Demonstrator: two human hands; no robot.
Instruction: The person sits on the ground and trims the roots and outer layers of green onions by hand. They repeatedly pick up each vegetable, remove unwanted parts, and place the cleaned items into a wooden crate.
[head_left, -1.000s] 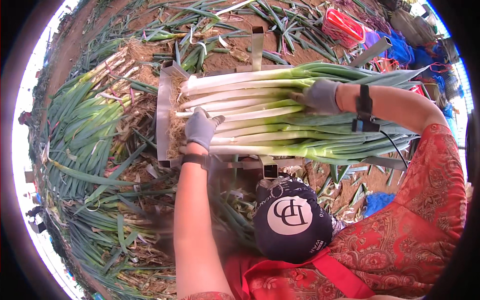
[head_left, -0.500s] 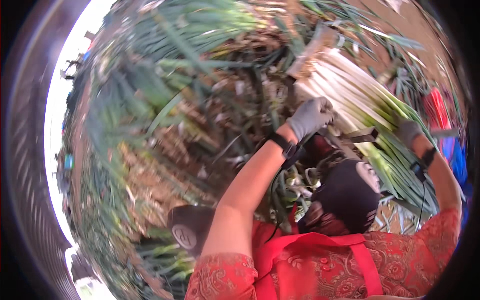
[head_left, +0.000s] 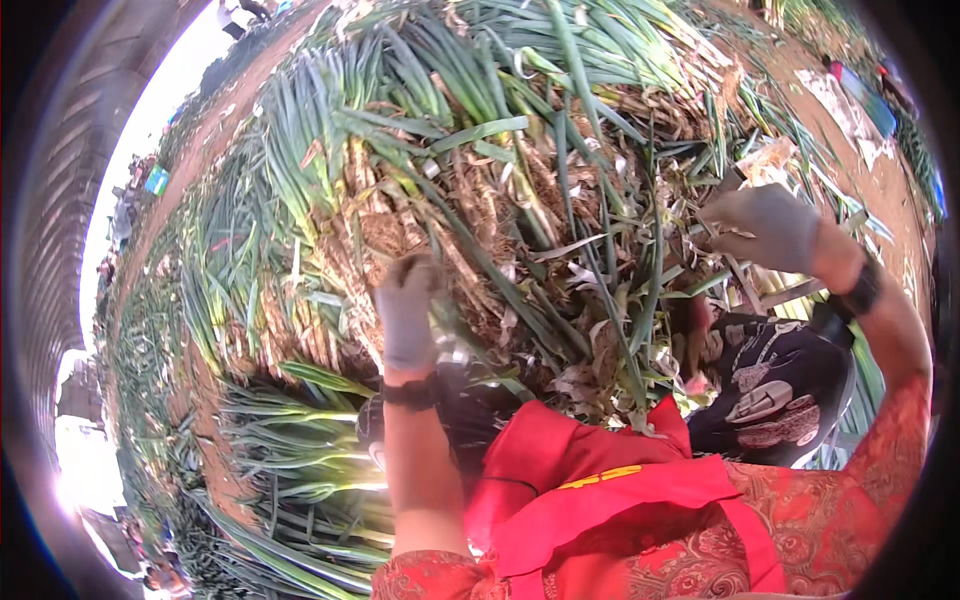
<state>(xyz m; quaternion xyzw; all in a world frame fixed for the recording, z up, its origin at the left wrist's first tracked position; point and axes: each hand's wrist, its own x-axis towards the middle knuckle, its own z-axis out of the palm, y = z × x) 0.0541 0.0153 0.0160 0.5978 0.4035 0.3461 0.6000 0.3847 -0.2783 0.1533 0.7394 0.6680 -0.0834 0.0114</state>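
Observation:
My left hand (head_left: 407, 318), in a grey glove, reaches to the root ends of untrimmed green onions (head_left: 365, 215) heaped in front of me. Its fingers curl inward; what they hold, if anything, is hidden against the brown stalks. My right hand (head_left: 768, 228), also gloved, is at the right above a metal bar (head_left: 795, 292). Thumb and fingers are apart there, with nothing seen between them. Pale cleaned stalks (head_left: 797, 308) show in part below the right wrist.
Loose leaves and peeled skins (head_left: 600, 350) litter the space before my knees. More green onions (head_left: 300, 450) lie at the lower left. My patterned trouser leg (head_left: 780, 390) and red apron (head_left: 600, 500) are close below. Bare soil (head_left: 850, 170) runs along the far right.
My view has swung left. My left hand has left the cleaned stalks for the untrimmed heap. My right hand has lifted off the bundle's green part.

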